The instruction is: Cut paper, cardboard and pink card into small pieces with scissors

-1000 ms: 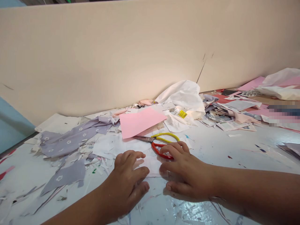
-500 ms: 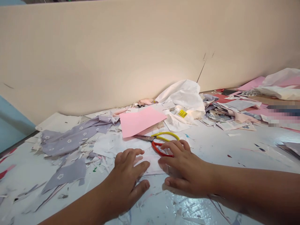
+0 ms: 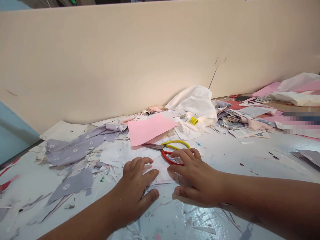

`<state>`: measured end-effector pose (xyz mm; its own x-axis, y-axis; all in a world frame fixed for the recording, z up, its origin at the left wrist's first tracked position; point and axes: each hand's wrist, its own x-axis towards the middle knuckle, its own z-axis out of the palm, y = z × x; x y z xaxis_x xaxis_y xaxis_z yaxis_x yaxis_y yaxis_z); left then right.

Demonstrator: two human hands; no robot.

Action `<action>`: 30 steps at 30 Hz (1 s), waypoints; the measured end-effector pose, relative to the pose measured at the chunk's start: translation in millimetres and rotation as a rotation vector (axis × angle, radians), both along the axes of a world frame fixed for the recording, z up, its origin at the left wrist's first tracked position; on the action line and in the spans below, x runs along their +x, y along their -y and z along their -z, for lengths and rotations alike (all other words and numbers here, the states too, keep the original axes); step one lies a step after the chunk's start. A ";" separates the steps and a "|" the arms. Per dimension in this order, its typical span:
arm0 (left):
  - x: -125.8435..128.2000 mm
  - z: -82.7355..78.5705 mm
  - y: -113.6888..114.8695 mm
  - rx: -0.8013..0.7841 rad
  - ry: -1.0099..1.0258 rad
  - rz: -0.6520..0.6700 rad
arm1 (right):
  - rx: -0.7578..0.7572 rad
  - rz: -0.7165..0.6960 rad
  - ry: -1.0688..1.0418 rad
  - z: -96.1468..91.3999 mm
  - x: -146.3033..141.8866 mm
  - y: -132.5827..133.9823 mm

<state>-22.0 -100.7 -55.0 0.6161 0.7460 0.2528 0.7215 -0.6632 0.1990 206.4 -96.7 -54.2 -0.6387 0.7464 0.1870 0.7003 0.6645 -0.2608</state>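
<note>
My left hand (image 3: pixel 137 186) is over the table with its fingers apart and bent a little, nothing held in it. My right hand (image 3: pixel 191 176) lies opposite, also with spread fingers, beside the scissors (image 3: pixel 162 146). These have one yellow and one red handle, and the fingertips cover part of the red one; whether they touch it I cannot tell. A small white piece (image 3: pixel 161 173), paper or cloth, lies flat between both hands. Beyond the hands rests a pink sheet (image 3: pixel 150 129), which covers the tips of the scissor blades.
Lavender flowered cloth (image 3: pixel 80 146) and many loose scraps lie at left. Behind the pink sheet is a crumpled white cloth (image 3: pixel 193 101) near a yellow label (image 3: pixel 193 120). Stacked cut pieces (image 3: pixel 233 121) lie at right. A tall beige panel (image 3: pixel 112 60) bounds the table's back.
The camera view has shifted very slightly. Both hands keep nearly the same place and pose, and the scissors and scraps lie as before.
</note>
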 end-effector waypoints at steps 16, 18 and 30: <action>-0.8 0.0 0.0 -0.013 -0.016 0.006 | 0.002 -0.020 -0.028 0.1 0.0 0.6; -0.8 0.0 -0.1 -0.019 -0.019 0.017 | 0.007 -0.018 -0.034 0.1 0.3 1.0; -3.9 -13.1 1.2 -0.068 -0.028 0.089 | 0.010 -0.034 -0.042 -1.6 -0.8 2.6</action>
